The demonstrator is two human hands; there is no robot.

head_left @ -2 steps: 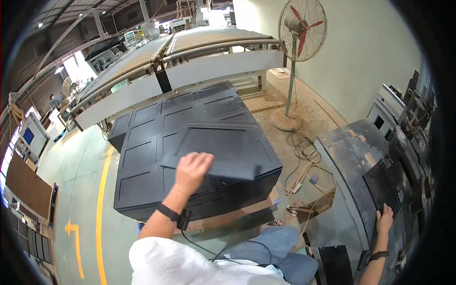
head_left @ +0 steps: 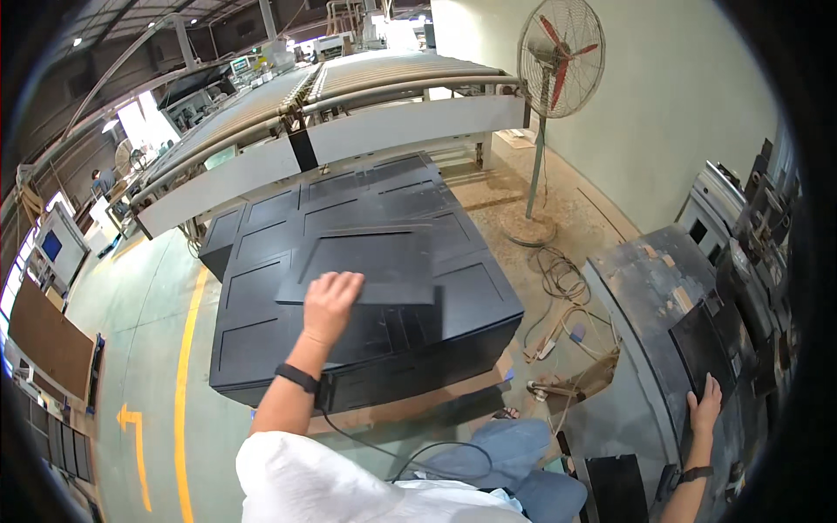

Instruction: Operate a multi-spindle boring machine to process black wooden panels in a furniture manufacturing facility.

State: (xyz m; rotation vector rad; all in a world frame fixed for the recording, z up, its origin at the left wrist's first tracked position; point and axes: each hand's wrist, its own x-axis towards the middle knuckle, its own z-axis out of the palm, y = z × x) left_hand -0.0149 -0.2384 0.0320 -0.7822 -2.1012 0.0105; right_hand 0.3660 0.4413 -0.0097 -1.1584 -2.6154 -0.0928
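My left hand [head_left: 330, 307] is closed on the near edge of a black panel [head_left: 373, 261] with a raised frame border. That panel is held low over a wide stack of similar black panels [head_left: 255, 301]. Its shadow falls on the stack beside its right corner, and I cannot tell if it touches. Far to the right, my right hand [head_left: 705, 404] lies on the near end of another dark panel [head_left: 703, 344] on a machine bed. The fingers there are stretched out, with the thumb apart.
The machine bed [head_left: 647, 270] carries small wood scraps. Cables [head_left: 558, 279] coil on the floor between it and the stack. A caged standing fan [head_left: 561, 59] and a roller conveyor [head_left: 401, 74] stand beyond. Yellow floor lines [head_left: 188, 357] run at left.
My left hand has moved left with its panel, which now looks sharper and less smeared by motion. My right hand stays at the panel on the machine bed.
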